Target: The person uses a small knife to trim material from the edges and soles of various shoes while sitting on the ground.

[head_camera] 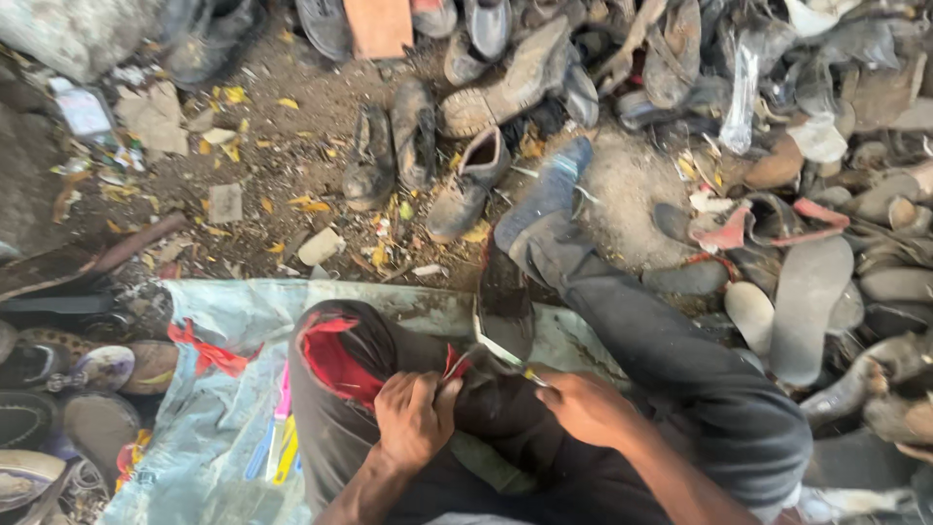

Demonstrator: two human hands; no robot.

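Worn black shoe (501,321) is held in the lap, toe pointing away. Heel end is pinched by left hand (413,418), fingers curled tight; a small yellow-tipped tool (533,374) is gripped by right hand (588,408). Prob. light, upper soft, sole stiff: best held at sole. Beyond, shoe pile (544,78).

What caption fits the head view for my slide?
Seated person's left hand and right hand work on a dark shoe amid worn shoes.

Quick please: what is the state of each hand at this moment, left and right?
Left hand: closed, gripping the dark shoe at its near end.
Right hand: closed on a small thin tool against the shoe; what kind cannot be told.
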